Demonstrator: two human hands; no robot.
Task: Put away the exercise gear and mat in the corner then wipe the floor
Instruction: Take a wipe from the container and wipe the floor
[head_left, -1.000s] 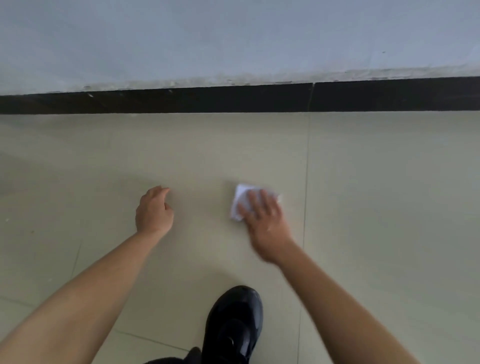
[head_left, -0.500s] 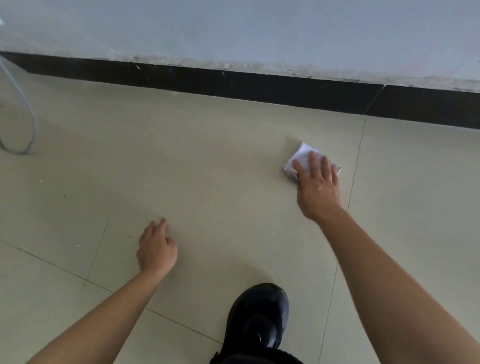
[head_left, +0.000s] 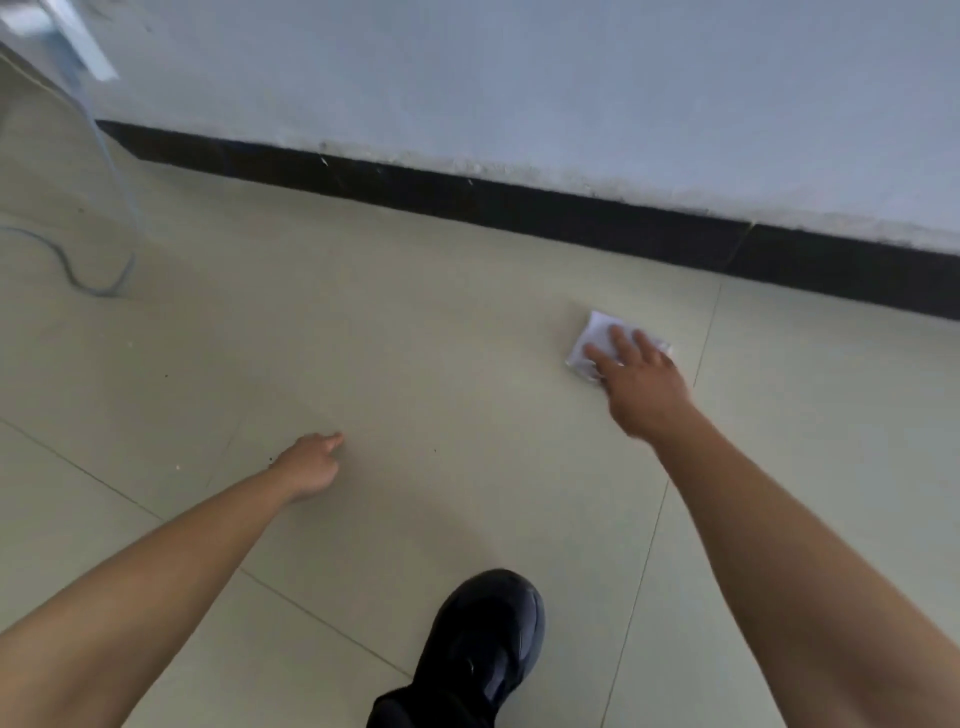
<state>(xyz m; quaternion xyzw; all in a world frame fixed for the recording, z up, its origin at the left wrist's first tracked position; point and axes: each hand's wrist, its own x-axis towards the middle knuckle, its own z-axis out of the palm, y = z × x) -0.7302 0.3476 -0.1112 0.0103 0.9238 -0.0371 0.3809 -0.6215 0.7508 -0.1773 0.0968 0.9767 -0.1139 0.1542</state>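
Pale tiled floor (head_left: 415, 332) w/ black skirting (head_left: 519, 202) along a grey wall (head_left: 519, 78). Right hand (head_left: 641, 387) lies flat, fingers spread, pressing a folded white cloth (head_left: 597, 338) onto the tile near the skirting, just left of a grout line. Left hand (head_left: 309, 467) rests on the floor well apart, fingers loosely curled, forefinger out, holding nothing. Black shoe (head_left: 488, 639) at bottom centre. Grey cable (head_left: 78, 270) looped far left.

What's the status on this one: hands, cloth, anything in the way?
Right hand flat on white cloth, pressing it to floor near baseboard. Left hand empty, braced on floor. Cable far left, clear.
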